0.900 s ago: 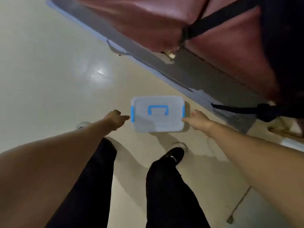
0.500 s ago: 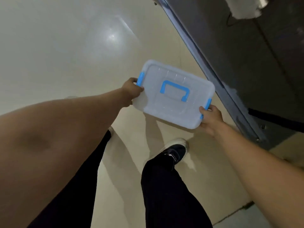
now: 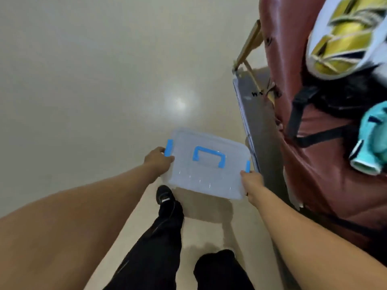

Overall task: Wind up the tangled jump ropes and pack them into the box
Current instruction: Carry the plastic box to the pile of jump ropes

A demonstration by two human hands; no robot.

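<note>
Two hands hold one box (image 3: 207, 168) up in the air above the floor (image 3: 94, 80); the left hand (image 3: 158, 161) grips the left end of the box, with its thumb on top by the blue clip (image 3: 168, 147); the right hand (image 3: 251, 184) grips the right end, just under the other blue clip (image 3: 247, 166). The box is see-through plastic with its lid on; a blue handle (image 3: 209, 156) lies flat on the middle of the lid; the box tilts a little, with its right side lower. I cannot tell what is inside it. Under the box are two legs in black trousers (image 3: 161, 243); one black shoe (image 3: 165, 195) is on the pale, shiny floor, just below the left edge of the box. On the right is a big red-brown seat (image 3: 326, 185); a black strap (image 3: 320, 136) lies across it; a white and gold thing (image 3: 343, 36) and a light blue thing (image 3: 372, 139) rest on it, both blurry.
</note>
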